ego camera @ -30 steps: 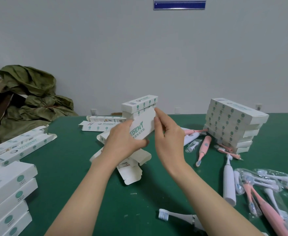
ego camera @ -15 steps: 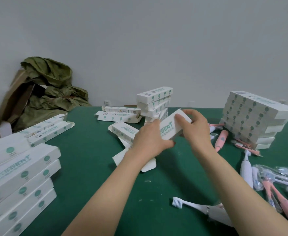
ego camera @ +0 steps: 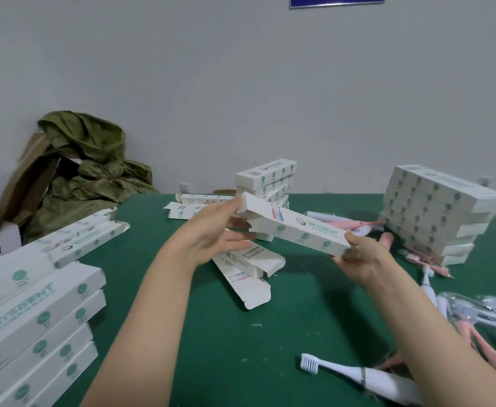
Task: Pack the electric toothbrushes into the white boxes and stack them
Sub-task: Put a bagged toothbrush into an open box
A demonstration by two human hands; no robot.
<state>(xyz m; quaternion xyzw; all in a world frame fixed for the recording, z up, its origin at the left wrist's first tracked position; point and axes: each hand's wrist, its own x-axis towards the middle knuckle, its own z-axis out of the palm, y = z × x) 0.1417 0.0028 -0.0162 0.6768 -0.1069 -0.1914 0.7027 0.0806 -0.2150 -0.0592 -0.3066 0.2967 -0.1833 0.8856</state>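
Left hand (ego camera: pixel 211 233) grips white box (ego camera: pixel 295 227) at far end | right hand (ego camera: pixel 364 259) pinches near end | toothbrush (ego camera: pixel 367 374) lies nearer than box, right-hand side

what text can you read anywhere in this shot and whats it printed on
"WISDENT": on the held white box, in green on its upper face
"WISDENT": on the top box of the left stack
Small line under each brand name: too blurred to read
Round green seals on the boxes, including the right stack: too small to read
Blue sign on the wall: cut off by the frame, unreadable
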